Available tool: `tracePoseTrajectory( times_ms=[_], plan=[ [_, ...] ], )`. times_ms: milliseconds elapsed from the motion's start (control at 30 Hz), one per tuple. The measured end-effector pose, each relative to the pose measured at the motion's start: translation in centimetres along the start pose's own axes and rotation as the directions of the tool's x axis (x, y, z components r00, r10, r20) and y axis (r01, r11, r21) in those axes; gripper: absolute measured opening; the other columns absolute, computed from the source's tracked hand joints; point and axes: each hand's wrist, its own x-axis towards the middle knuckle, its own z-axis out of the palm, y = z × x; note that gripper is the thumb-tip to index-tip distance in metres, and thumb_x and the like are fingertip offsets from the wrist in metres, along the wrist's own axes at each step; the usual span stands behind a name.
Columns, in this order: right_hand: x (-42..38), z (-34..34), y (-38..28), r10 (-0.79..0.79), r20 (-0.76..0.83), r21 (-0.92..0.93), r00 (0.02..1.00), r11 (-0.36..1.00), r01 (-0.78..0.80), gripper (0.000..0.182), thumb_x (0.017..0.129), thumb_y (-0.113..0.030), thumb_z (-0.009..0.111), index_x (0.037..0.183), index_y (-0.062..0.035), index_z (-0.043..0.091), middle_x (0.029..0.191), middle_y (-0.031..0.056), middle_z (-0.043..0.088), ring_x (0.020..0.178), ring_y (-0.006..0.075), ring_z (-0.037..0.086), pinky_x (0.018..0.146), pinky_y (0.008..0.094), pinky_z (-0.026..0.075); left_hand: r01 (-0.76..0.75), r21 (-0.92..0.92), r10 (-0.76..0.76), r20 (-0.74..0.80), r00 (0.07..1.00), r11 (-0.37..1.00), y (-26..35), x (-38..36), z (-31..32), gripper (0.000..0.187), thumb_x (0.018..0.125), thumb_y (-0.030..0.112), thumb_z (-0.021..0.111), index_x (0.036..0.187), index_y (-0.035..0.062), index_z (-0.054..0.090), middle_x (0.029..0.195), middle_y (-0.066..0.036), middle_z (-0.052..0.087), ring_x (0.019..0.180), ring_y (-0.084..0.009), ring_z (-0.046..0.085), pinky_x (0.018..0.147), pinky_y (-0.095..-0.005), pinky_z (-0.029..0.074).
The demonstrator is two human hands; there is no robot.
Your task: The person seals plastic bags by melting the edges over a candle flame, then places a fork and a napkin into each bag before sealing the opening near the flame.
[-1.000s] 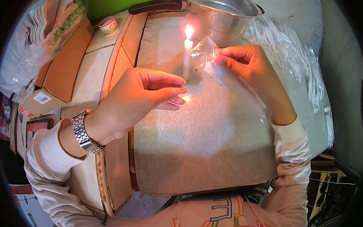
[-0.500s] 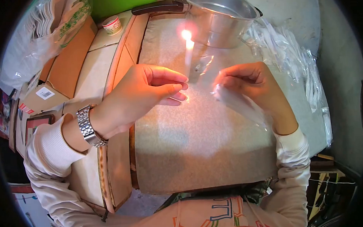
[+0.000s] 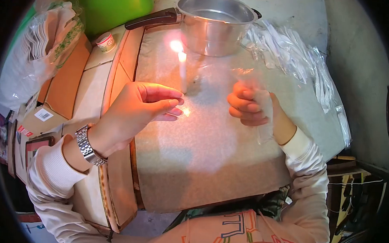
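Observation:
A lit white candle [image 3: 183, 72] stands upright on the table, its flame bright at the top. Just left of the candle's base is my left hand [image 3: 153, 103], fingers stretched forward and slightly apart, with nothing visible between them. My right hand [image 3: 249, 104], to the right of the candle, has its fingers curled round a thin clear plastic bag [image 3: 265, 119]. The bag hangs down along the hand and part of it rises above the fingers; it is blurred. At the back right lies a pile of white plastic cutlery [image 3: 286, 54] in clear wrappers.
A metal pot [image 3: 215, 33] with a dark handle stands behind the candle. On the left are a cardboard box [image 3: 62, 89], a small paper cup [image 3: 105, 42] and a plastic bag of white foam trays [image 3: 39, 41]. A green container [image 3: 118, 10] is at the back.
My right hand has turned, bringing the plastic bag upright, with the fingers now curled toward the left. The view has shifted, so the candle and pot appear further left.

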Motion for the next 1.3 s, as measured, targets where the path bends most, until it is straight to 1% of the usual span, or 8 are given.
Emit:
tracePoseTrajectory(
  times_ms=[33, 133, 233, 333, 433, 833, 1133, 1300],
  plan=[
    [-0.1, 0.0, -0.1, 0.01, -0.006, 0.004, 1.0, 1.0, -0.01, 0.013, 0.087, -0.014, 0.059, 0.094, -0.0064, 0.051, 0.081, 0.0027, 0.053, 0.061, 0.008, 0.045, 0.039, 0.019, 0.036, 0.0, 0.0, 0.0, 0.003, 1.0, 1.0, 0.0, 0.0, 0.0, 0.027, 0.087, 0.011, 0.06, 0.11, -0.0042, 0.059, 0.103, -0.012, 0.063, 0.088, -0.0157, 0.063, 0.081, -0.0277, 0.051],
    [-0.2, 1.3, -0.6, -0.045, -0.175, -0.273, 0.984, 0.962, -0.004, 0.017, 0.087, -0.017, 0.061, 0.095, -0.003, 0.056, 0.081, 0.0027, 0.058, 0.06, 0.0083, 0.05, 0.045, 0.02, 0.041, 0.014, 0.009, -0.014, 0.005, 1.0, 1.0, 0.2, -0.1, 0.0, 0.027, 0.087, 0.011, 0.06, 0.109, -0.0038, 0.059, 0.103, -0.011, 0.063, 0.088, -0.0152, 0.063, 0.08, -0.0276, 0.051],
    [1.3, 4.9, -1.0, -0.308, -0.57, -0.696, 0.762, 0.673, -0.25, 0.024, 0.087, -0.023, 0.062, 0.095, -0.0001, 0.062, 0.079, 0.0023, 0.062, 0.062, 0.0085, 0.055, 0.053, 0.0208, 0.045, 0.024, 0.019, -0.024, 0.017, 1.0, 1.0, 0.0, 0.0, -0.1, 0.027, 0.087, 0.012, 0.06, 0.109, -0.0035, 0.059, 0.103, -0.011, 0.063, 0.089, -0.0148, 0.063, 0.08, -0.0275, 0.051],
    [1.7, 5.2, -1.9, -0.53, -0.494, -0.864, 0.689, 0.386, -0.323, 0.027, 0.087, -0.026, 0.063, 0.096, -0.0002, 0.066, 0.077, 0.0012, 0.064, 0.066, 0.0065, 0.057, 0.058, 0.0206, 0.046, 0.016, 0.007, -0.017, 0.034, 0.999, 1.0, -0.1, 0.0, -0.2, 0.027, 0.087, 0.012, 0.06, 0.109, -0.0033, 0.059, 0.103, -0.01, 0.064, 0.089, -0.0144, 0.063, 0.08, -0.0276, 0.051],
    [2.0, 4.9, -2.1, -0.593, -0.477, -0.879, 0.648, 0.312, -0.361, 0.025, 0.087, -0.024, 0.063, 0.094, -0.0004, 0.067, 0.074, -0.0001, 0.064, 0.065, 0.0047, 0.056, 0.057, 0.0195, 0.044, 0.021, 0.012, -0.022, 0.036, 0.999, 1.0, -0.1, 0.0, -0.2, 0.027, 0.087, 0.012, 0.061, 0.109, -0.0032, 0.06, 0.102, -0.01, 0.064, 0.088, -0.0143, 0.063, 0.08, -0.0273, 0.051],
    [3.4, 3.3, -1.9, -0.604, -0.345, -0.932, 0.718, 0.131, -0.337, 0.023, 0.087, -0.021, 0.06, 0.095, -0.0003, 0.067, 0.075, 0.0006, 0.065, 0.068, 0.0055, 0.056, 0.061, 0.0218, 0.044, 0.036, 0.019, -0.037, 0.034, 0.999, 0.999, -0.3, 0.2, -0.2, 0.027, 0.086, 0.012, 0.062, 0.108, -0.0039, 0.06, 0.101, -0.009, 0.064, 0.088, -0.0147, 0.064, 0.08, -0.0277, 0.052],
    [3.9, 3.5, -2.1, -0.568, -0.379, -0.918, 0.73, 0.134, -0.372, 0.023, 0.089, -0.015, 0.057, 0.1, 0.0041, 0.065, 0.084, 0.0031, 0.066, 0.076, 0.0068, 0.057, 0.069, 0.0215, 0.045, 0.042, 0.022, -0.043, 0.023, 0.999, 0.999, -0.2, 0.1, -0.1, 0.027, 0.087, 0.012, 0.062, 0.108, -0.0048, 0.06, 0.1, -0.01, 0.064, 0.088, -0.0151, 0.064, 0.081, -0.0279, 0.052],
    [4.3, 2.2, -2.2, -0.613, -0.349, -0.931, 0.709, 0.14, -0.337, 0.024, 0.087, -0.021, 0.059, 0.095, 0.0005, 0.067, 0.075, -0.0005, 0.064, 0.069, 0.0048, 0.054, 0.062, 0.0217, 0.043, 0.042, 0.004, -0.042, 0.022, 0.999, 0.999, -0.2, 0.1, -0.1, 0.027, 0.086, 0.012, 0.062, 0.107, -0.0046, 0.06, 0.099, -0.01, 0.064, 0.087, -0.0153, 0.064, 0.08, -0.028, 0.052]
  ],
)
